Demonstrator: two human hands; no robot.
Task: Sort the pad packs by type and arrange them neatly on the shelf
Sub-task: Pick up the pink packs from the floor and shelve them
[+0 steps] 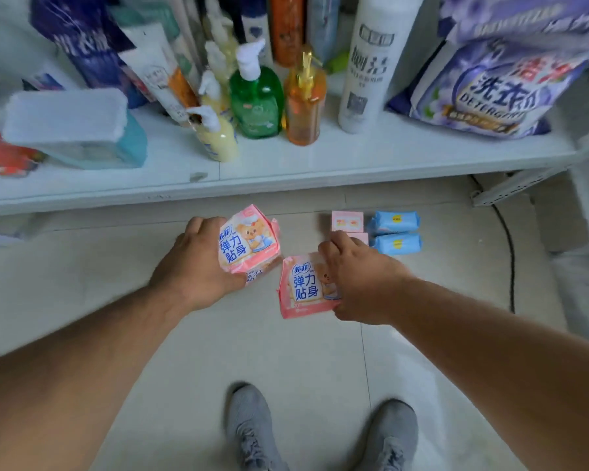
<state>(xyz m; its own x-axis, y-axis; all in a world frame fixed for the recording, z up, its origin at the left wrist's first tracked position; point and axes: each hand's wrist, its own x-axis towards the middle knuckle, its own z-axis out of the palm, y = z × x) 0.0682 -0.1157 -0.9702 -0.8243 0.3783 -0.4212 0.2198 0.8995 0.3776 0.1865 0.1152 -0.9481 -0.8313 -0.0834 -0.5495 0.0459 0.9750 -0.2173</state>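
**Two pink packs in hand, shelf placement pending**

Left hand (198, 263) curled round a pink bear-print pad pack (249, 241), thumb under the near edge, pack lifted and tilted, printed face up. Right hand (357, 280) curled over the right side of a second pink bear-print pack (301, 287); cannot tell whether that one is off the floor or resting on it. Packs near each other, not touching.

Same print on both, so judged one type. Advice for the step: keep the two together, square the edges, stand both with faces the same way on the bare front strip of the white shelf (286, 164), clear of the bottles. Soft wrappers likely to crush or slip under a tight pinch; grip by the flat sides.

Beyond the right hand, on the floor: two small pink square packs (347, 220), the nearer one partly hidden by the fingers, and just right of them two blue packs (397, 232) one behind the other. Already grouped by colour, not yet shelved.

Floor of pale tiles (286, 351). Grey shoes (252, 426) at the near edge. On the shelf: green pump bottle (256, 100), orange pump bottle (305, 103), tall white bottle (371, 69), detergent bag (490, 86) far right, wipes pack (72, 127) left. Black cable (509, 253) along the floor at right.
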